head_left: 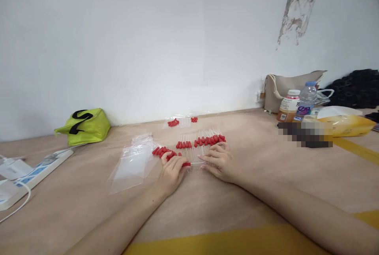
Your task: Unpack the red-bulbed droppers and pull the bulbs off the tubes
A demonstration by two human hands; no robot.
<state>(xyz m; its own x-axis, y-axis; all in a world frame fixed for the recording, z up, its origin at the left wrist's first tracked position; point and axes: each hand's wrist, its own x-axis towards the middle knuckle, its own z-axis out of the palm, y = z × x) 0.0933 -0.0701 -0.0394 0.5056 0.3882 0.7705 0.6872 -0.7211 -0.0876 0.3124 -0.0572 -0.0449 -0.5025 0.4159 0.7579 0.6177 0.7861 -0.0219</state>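
Between left hand (170, 174) and right hand (221, 164) lies one dropper (194, 164).

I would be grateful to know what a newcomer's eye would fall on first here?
The red-bulbed droppers catch the eye first, laid in rows at the middle of the beige table. Just in front of them, the left hand pinches the red end of a single dropper, while the right hand rests flat by its glass end. At far left, a lime-green bag sits against the white wall.
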